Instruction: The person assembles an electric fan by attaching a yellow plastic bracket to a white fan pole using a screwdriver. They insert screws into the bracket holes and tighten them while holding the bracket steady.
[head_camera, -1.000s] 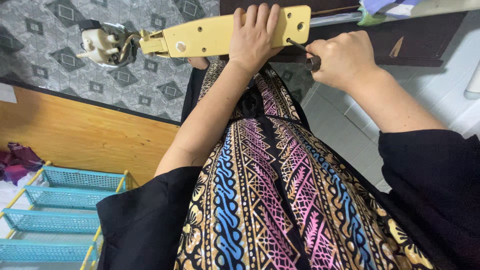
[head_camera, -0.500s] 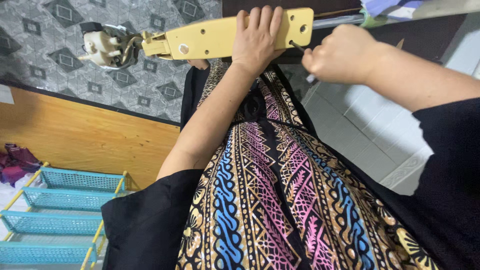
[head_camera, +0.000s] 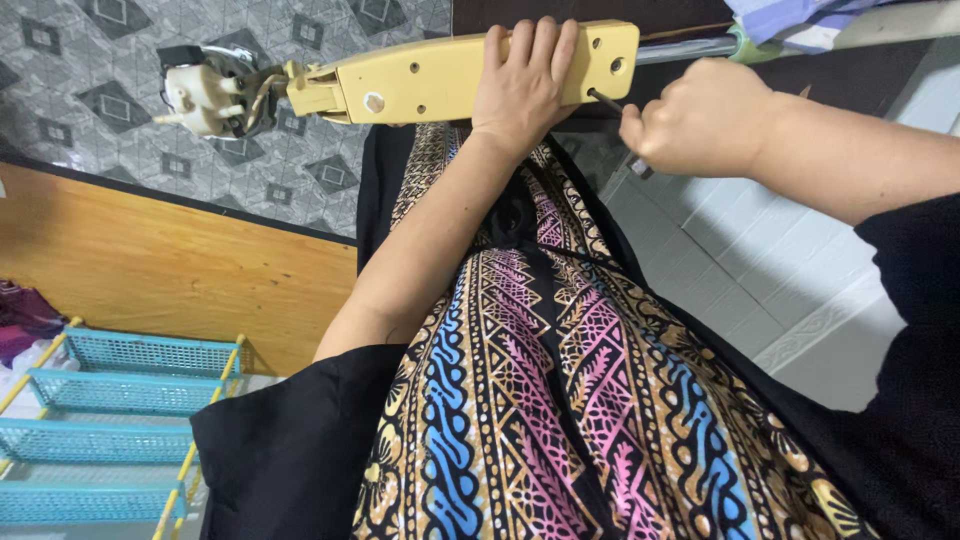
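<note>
Here: left hand (head_camera: 525, 85) wraps yellow casing (head_camera: 440, 72) near its right end, fingers over top edge, holding it level at far side of scene. Right hand (head_camera: 700, 118) fisted tight around screwdriver (head_camera: 606, 100), just right of casing; dark shaft tip touches casing's right end. White mechanism (head_camera: 205, 90) sits at casing's left end. Blue racks (head_camera: 110, 420) near left.

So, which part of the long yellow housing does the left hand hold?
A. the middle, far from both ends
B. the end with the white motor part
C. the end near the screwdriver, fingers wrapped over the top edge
C: the left hand grips the yellow housing close to the screwdriver held by the right hand.
</note>
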